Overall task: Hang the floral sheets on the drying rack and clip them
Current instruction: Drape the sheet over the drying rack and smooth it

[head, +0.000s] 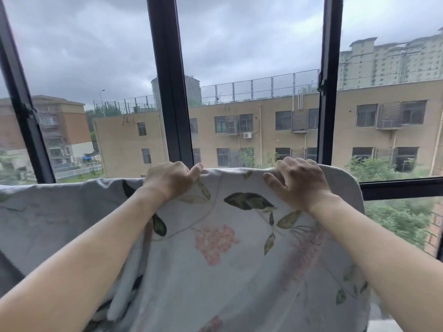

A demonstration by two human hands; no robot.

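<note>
Head view: left hand and right hand have fingers closed on the top edge of the floral sheet, draped before the window; soft, light cloth, best held along this edge.

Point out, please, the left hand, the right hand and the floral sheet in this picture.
left hand (170, 179), head view, on the back of the hand.
right hand (300, 182), head view, on the back of the hand.
floral sheet (215, 240), head view, on the pink flower print in its middle.
</note>
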